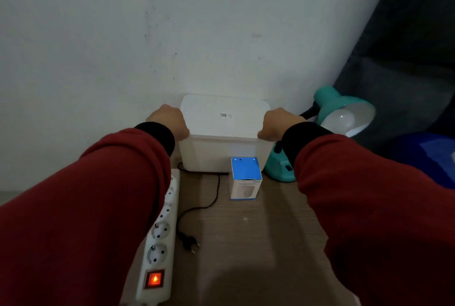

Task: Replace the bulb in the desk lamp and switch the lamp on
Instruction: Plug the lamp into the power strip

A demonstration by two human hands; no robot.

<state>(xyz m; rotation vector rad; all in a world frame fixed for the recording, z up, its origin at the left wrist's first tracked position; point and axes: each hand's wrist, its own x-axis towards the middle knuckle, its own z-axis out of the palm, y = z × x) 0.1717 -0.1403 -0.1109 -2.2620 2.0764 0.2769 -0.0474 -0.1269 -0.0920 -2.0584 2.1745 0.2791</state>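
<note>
A teal desk lamp [339, 106] stands at the back right, its shade tilted toward me with a white bulb [343, 118] screwed inside, unlit. Its black cord [214, 197] runs across the wooden table to a loose plug [188, 241] lying unplugged. A small blue-and-white bulb box [245, 177] stands in front of a white lidded plastic box [224, 133] against the wall. My left hand [170, 122] grips the left edge of that box's lid and my right hand [278, 123] grips its right edge.
A white power strip [161, 236] lies along the left, its red switch [154, 279] glowing. The wooden table [246, 244] ends at a pale wall behind. Dark fabric and a blue object [423, 155] sit to the right of the lamp.
</note>
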